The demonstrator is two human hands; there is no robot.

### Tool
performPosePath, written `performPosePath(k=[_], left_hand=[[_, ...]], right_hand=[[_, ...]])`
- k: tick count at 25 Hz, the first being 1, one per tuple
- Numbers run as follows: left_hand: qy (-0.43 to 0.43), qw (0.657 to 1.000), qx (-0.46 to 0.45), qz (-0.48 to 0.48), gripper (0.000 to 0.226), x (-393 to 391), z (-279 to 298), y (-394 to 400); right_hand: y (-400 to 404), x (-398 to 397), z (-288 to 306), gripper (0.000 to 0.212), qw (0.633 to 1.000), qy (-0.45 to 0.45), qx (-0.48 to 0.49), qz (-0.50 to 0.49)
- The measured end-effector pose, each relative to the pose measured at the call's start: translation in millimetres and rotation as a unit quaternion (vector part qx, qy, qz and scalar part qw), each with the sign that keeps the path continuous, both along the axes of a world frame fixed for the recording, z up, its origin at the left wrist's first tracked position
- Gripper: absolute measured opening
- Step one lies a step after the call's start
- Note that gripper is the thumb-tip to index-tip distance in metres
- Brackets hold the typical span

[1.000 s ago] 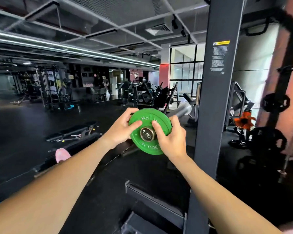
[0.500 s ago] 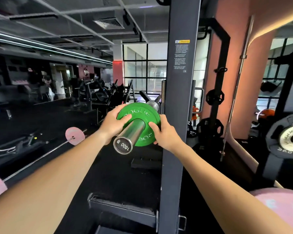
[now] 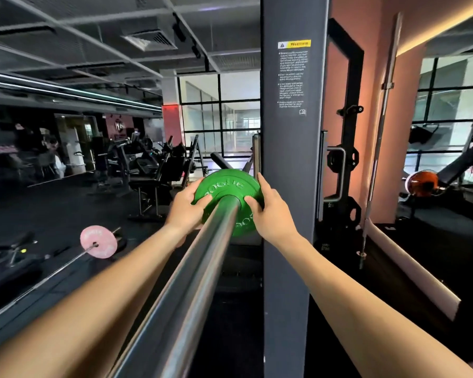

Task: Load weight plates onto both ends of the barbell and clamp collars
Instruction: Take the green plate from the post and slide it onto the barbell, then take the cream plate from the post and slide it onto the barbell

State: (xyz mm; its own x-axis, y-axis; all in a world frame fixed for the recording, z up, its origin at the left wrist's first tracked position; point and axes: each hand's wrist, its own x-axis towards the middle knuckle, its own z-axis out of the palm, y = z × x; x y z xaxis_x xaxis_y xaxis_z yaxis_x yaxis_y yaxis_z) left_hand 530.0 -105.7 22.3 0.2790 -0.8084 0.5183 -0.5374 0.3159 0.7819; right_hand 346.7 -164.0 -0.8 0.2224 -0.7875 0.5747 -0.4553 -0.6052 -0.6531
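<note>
The polished steel barbell sleeve [image 3: 191,274] runs from the near lower edge of view away toward the rack. Along it, both forearms reach forward. The left hand [image 3: 187,207] grips the left rim of the round green rubber weight plate [image 3: 230,197], thumb on its face; the right hand [image 3: 271,211] grips the right rim likewise. The plate is threaded on the sleeve, well down its length from the near end.

Step in hand, by judgement: seating this first plate at this end. The next move calls for a straight push along the sleeve until the plate stops at the shoulder, then a collar; none is in view.

Clearances: the dark grey steel rack upright [image 3: 290,186] stands just beside the right hand, a likely knuckle pinch. To the left there is open room over the black floor [image 3: 66,214]. Farther left lies a pink plate on a floor bar [image 3: 99,242], well apart.
</note>
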Motion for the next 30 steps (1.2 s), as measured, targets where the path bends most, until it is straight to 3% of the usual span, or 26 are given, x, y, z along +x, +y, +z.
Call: performPosePath(k=[3,8,12,16,23,30], left_hand=[[0.015,1.0,-0.002,0.007,0.048,8,-6,-29],[-0.044,0.997,0.043,0.039,0.042,13,-1,-27],[-0.033,0.989,0.141,0.036,0.041,9,36,29],[-0.065,0.987,0.137,0.046,0.03,0,74,120],[-0.104,0.991,0.087,-0.002,0.03,-88,114,218],[-0.13,0.985,0.065,-0.095,0.021,-212,110,221]], right_hand=[[-28,7,5,0.061,1.0,-0.012,0.014,0.003],[-33,10,13,0.057,0.999,0.001,0.031,0.016],[-8,-2,36,0.057,0.998,0.053,0.033,-0.022],[55,-26,53,0.045,0.998,0.06,0.029,-0.02],[163,-117,69,0.037,0.997,0.064,0.029,-0.028],[201,-245,69,0.03,0.991,0.087,0.05,-0.084]])
